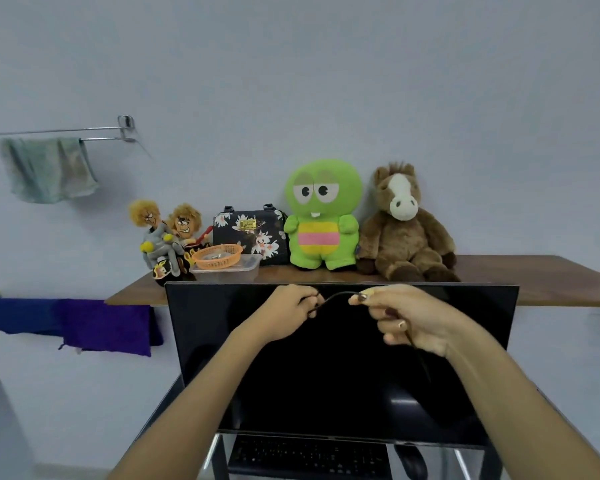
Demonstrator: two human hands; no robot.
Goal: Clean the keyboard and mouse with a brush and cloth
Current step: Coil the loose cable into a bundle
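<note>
Keyboard point(309, 457) below monitor point(326, 368)

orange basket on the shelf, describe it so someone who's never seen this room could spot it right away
Look at the wooden shelf behind the dark monitor, where soft toys sit against the wall. Left of the floral bag, the orange basket rests on a clear plastic container. It is the only orange, round, lattice-walled item there.

Keyboard point(309, 457) and mouse point(411, 460) cut off below
</note>
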